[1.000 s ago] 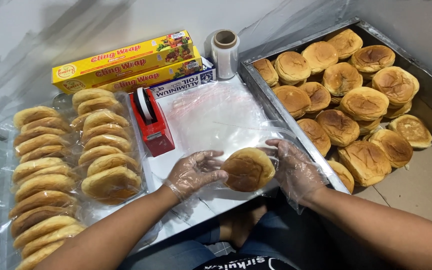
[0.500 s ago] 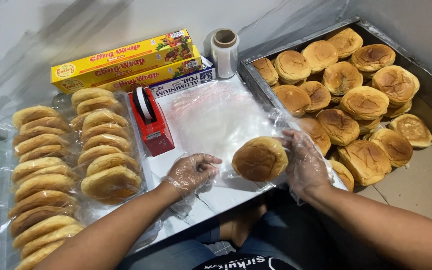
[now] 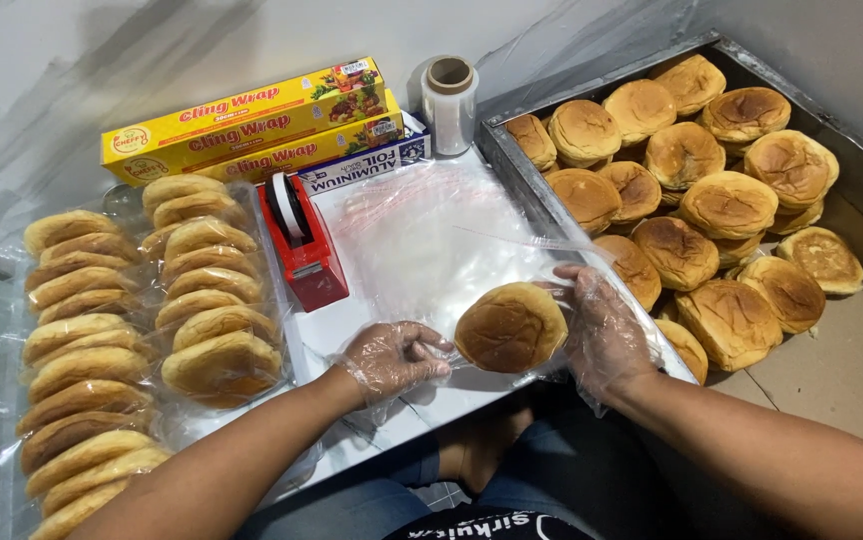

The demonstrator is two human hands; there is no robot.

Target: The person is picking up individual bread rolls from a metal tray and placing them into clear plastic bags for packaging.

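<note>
Head camera, single view: worn on the person's head, facing steeply down and forward over a white work table (image 3: 372, 330), close range; the red tape dispenser (image 3: 304, 245) sits left of frame centre.

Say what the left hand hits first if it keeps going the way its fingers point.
Most likely the bun: the left hand points right, its fingertips just short of the bun held by the right hand. Depth is unclear.
</note>
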